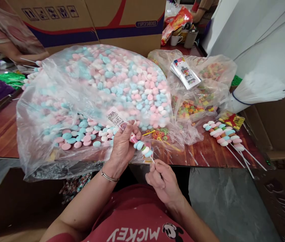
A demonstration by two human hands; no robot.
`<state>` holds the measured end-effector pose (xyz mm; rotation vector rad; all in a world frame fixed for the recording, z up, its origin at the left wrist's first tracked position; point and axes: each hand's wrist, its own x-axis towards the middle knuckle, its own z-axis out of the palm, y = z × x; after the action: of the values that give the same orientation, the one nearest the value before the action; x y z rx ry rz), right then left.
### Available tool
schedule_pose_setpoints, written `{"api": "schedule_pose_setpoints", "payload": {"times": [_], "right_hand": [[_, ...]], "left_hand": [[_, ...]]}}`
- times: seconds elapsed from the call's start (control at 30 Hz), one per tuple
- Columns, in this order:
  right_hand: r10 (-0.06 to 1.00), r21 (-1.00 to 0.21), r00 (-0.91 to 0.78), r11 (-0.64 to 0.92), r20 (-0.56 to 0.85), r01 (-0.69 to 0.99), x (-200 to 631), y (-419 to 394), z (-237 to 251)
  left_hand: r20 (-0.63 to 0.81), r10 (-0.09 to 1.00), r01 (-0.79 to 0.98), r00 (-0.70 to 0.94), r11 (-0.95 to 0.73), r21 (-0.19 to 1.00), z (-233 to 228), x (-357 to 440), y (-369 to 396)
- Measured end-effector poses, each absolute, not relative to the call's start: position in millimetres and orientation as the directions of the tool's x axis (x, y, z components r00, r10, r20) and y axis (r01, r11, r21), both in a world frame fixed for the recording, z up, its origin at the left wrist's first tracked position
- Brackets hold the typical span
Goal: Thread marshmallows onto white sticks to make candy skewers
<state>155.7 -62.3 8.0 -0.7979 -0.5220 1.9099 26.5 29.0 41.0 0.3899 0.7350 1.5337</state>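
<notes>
The fingers of the left hand [123,143] pinched a pink candy [133,138] onto the stick [151,158] pinched by the right hand [162,179] — just before the big candy bag [56,111] — a skewer half filled, needing another candy picked next — shirt [137,225] read "MICKEY".

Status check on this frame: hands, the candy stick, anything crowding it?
Left hand pinching the top candy. Right hand gripping the candy stick by its lower end. Big candy bag close behind; finished sticks well clear, right.
</notes>
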Motion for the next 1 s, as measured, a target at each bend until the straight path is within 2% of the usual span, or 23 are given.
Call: {"api": "schedule_pose_setpoints", "payload": {"times": [0.1, 0.17, 0.23, 0.3, 0.37, 0.53, 0.6, 0.63, 0.7, 0.73, 0.77, 0.8, 0.83, 0.9, 0.93, 1.0], "right_hand": [[0.945, -0.831, -0.172, -0.326, -0.277, -0.451, 160.4, -63.2, 2.2], [0.983, -0.967, -0.076, -0.181, -0.170, -0.181, 167.1, -63.1, -1.1], [0.999, -0.988, -0.034, 0.037, 0.033, 0.152, 173.8, -62.0, -2.6], [0.963, -0.862, -0.056, 0.261, 0.264, 0.435, 177.7, -60.2, -2.5], [0.901, -0.696, -0.114, 0.398, 0.418, 0.598, 177.3, -58.6, -2.4], [0.738, -0.358, -0.174, 0.502, 0.652, 0.787, 168.5, -56.1, -10.2], [0.709, -0.315, -0.157, 0.485, 0.687, 0.816, 165.8, -56.4, -13.8], [0.732, -0.358, -0.140, 0.480, 0.667, 0.801, 164.5, -57.2, -14.4], [0.842, -0.583, -0.106, 0.451, 0.528, 0.676, 161.0, -60.0, -12.9], [0.913, -0.741, -0.097, 0.382, 0.397, 0.553, 158.6, -61.7, -10.9], [0.968, -0.885, -0.098, 0.252, 0.232, 0.391, 156.0, -63.2, -8.4], [0.993, -0.976, -0.107, 0.079, 0.058, 0.204, 153.3, -64.2, -5.9], [0.987, -0.995, -0.126, -0.099, -0.099, 0.014, 150.9, -64.7, -3.6], [0.939, -0.896, -0.188, -0.334, -0.289, -0.292, 148.2, -64.0, -0.5], [0.922, -0.840, -0.217, -0.383, -0.321, -0.385, 148.2, -63.1, 0.1], [0.909, -0.786, -0.262, -0.414, -0.325, -0.460, 150.8, -61.7, -0.4]], "left_hand": [[-0.206, 0.973, -0.723, -0.108, 0.065, 0.688, 42.4, 24.3, 28.3], [-0.235, 0.967, -0.687, -0.098, 0.105, 0.719, 43.3, 20.9, 28.9], [-0.267, 0.960, -0.662, -0.085, 0.146, 0.735, 44.1, 18.5, 29.3], [-0.286, 0.954, -0.654, -0.085, 0.163, 0.739, 44.4, 18.7, 28.4], [-0.283, 0.953, -0.661, -0.105, 0.146, 0.736, 43.8, 21.8, 26.1], [-0.257, 0.952, -0.694, -0.169, 0.070, 0.716, 38.6, 31.4, 19.6], [-0.259, 0.947, -0.694, -0.190, 0.057, 0.718, 36.5, 33.8, 18.1], [-0.260, 0.945, -0.692, -0.198, 0.052, 0.720, 35.7, 35.1, 17.2], [-0.268, 0.945, -0.690, -0.187, 0.068, 0.721, 34.8, 38.6, 14.7], [-0.275, 0.946, -0.692, -0.170, 0.084, 0.717, 34.7, 40.5, 13.1], [-0.280, 0.948, -0.698, -0.153, 0.097, 0.709, 34.7, 42.3, 11.4], [-0.281, 0.950, -0.707, -0.136, 0.106, 0.699, 35.0, 43.6, 9.8], [-0.279, 0.953, -0.717, -0.116, 0.114, 0.688, 35.3, 43.9, 8.5], [-0.267, 0.961, -0.725, -0.071, 0.134, 0.676, 36.7, 40.6, 8.2], [-0.262, 0.964, -0.722, -0.053, 0.145, 0.677, 37.7, 36.8, 9.4], [-0.259, 0.964, -0.712, -0.057, 0.143, 0.688, 40.6, 26.4, 14.3]]}}
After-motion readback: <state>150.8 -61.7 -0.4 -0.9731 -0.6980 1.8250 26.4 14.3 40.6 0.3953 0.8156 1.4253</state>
